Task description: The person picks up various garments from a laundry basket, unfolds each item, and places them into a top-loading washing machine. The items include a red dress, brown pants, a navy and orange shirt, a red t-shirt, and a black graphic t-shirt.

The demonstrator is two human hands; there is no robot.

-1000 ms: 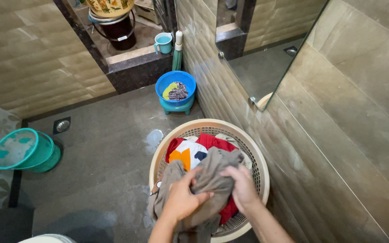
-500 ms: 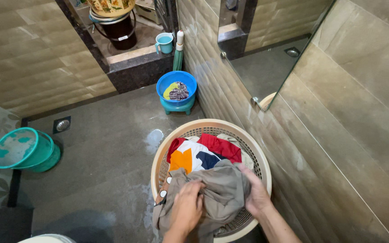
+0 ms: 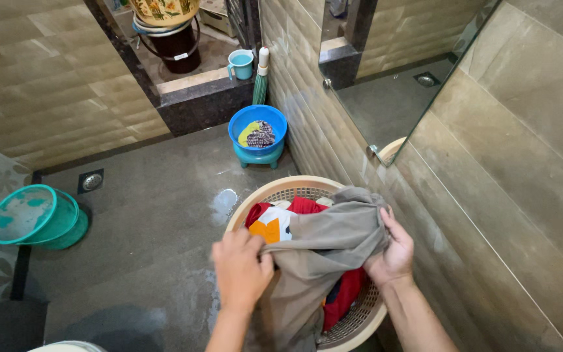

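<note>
A grey-brown garment (image 3: 324, 251) is stretched between my two hands above a round beige laundry basket (image 3: 275, 190). My left hand (image 3: 239, 270) grips its left part and my right hand (image 3: 392, 251) grips its right edge. The cloth's lower end hangs down over the basket's near rim. Under it lie red, white and orange clothes (image 3: 278, 218) inside the basket. The basket stands on the grey floor against the tiled wall on the right.
A blue tub (image 3: 257, 127) with cloths in it sits on a small teal stool by the wall. A teal bucket (image 3: 34, 217) lies on its side at the left, near a floor drain (image 3: 91, 181). A teal mug (image 3: 240, 64) and dark bucket (image 3: 172, 45) stand behind a low ledge. A mirror (image 3: 399, 72) hangs on the right wall.
My hands have pulled the grey garment up and apart, spreading it wider over the basket; my right hand moved to the right. The view has dipped slightly.
</note>
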